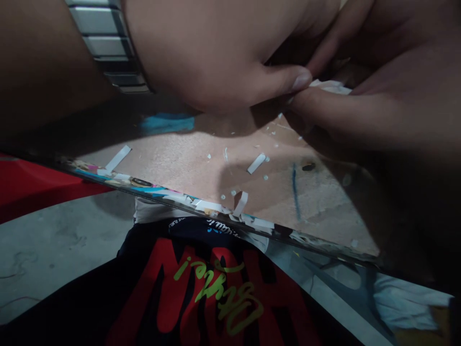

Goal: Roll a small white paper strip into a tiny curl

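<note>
- Here I see the left hand (230, 53), thumb tip at the white piece (330, 86); whether it's gripping, I can't tell.
- And the right hand (389, 91) pinches that white piece over the wooden tabletop (176, 156)!
- White strips (256, 164) lie scattered there.

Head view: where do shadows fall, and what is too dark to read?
In the head view, the wooden board is brightest mid-surface, with shadow below the left hand and a near-black area towards the right; in the same head view, the lower side of the right hand fades into darkness, and the white material there is partly covered, its full shape unreadable.
</note>
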`<state>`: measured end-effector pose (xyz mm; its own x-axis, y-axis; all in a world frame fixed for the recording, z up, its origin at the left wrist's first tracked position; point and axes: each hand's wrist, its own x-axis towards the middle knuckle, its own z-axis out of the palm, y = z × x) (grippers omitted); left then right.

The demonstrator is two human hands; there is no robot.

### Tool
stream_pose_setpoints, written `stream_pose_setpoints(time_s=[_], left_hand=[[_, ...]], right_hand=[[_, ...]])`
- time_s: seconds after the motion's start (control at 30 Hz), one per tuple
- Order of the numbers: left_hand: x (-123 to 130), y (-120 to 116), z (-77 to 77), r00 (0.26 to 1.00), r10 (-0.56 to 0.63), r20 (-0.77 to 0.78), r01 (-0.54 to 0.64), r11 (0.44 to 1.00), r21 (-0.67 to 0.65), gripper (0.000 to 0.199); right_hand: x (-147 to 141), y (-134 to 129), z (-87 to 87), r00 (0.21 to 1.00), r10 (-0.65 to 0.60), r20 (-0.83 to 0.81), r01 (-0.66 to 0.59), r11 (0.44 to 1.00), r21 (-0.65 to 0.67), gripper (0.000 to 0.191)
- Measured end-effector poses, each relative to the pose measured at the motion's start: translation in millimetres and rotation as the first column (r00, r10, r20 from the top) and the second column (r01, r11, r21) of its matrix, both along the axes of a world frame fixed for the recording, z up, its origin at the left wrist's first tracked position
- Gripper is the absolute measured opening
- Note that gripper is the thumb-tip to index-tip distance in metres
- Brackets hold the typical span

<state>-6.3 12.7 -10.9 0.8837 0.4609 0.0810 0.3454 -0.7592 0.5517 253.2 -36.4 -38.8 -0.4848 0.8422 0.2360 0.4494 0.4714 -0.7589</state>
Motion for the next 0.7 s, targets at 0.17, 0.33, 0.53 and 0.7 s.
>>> stream_pose_setpoints(time_s=[0.17, 0.33, 0.53, 0.7], left_hand=[[1.9, 1.7, -4.1, 0.998, -0.003, 0.069, 0.002, 1.0, 0.017, 0.082], [7.0, -6.6, 11.8, 0.976, 0.101, -0.191, -0.069, 0.984, 0.166, 0.06], [14.9, -16.9, 26.3, 0.913, 0.191, -0.361, -0.121, 0.971, 0.208, 0.047], [16.0, -15.3, 25.4, 0.915, 0.198, -0.352, -0.129, 0.969, 0.209, 0.044]], right_hand=[[-0.3, 1.3, -3.6, 0.992, 0.062, 0.112, -0.09, 0.959, 0.268, 0.014], [-10.4, -10.3, 7.6, 0.995, 0.009, 0.1, -0.026, 0.984, 0.175, 0.013], [-9.5, -9.0, 4.9, 0.998, 0.02, 0.06, -0.03, 0.982, 0.188, 0.016], [-8.5, -4.4, 2.3, 0.999, 0.031, 0.043, -0.04, 0.977, 0.209, 0.016]])
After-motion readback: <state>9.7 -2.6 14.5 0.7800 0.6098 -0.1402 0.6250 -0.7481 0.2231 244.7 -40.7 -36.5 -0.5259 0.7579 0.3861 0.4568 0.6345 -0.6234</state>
